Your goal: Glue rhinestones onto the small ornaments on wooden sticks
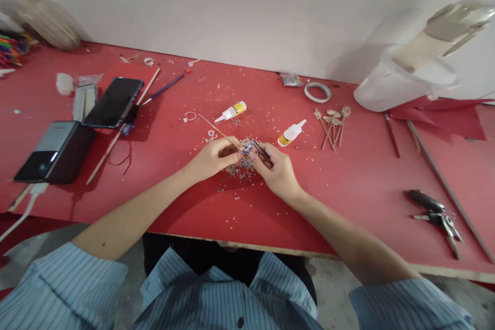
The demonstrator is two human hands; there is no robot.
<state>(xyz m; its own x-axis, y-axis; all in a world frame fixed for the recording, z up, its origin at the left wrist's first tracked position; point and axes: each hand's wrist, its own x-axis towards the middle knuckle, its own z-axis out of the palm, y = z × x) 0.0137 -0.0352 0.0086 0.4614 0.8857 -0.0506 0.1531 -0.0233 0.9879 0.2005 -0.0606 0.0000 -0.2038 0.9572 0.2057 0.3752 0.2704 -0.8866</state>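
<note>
So there's this big red table [201, 201], with a white bucket [375, 82] at the far right. Both hands are nearly together over a glittery pile [244, 169] mid-table: the left [218, 157] pinches a thin stick [216, 128], the right [279, 169] grips dark tweezers [261, 149] (tips too tiny to read). Two glue bottles [234, 111] lie just beyond.

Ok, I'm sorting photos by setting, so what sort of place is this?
Probably a craft workbench: loose glittery bits are scattered over the red tabletop, with two nozzle-tipped bottles, perhaps glue, and several thin sticks topped with tan shapes nearby.
</note>
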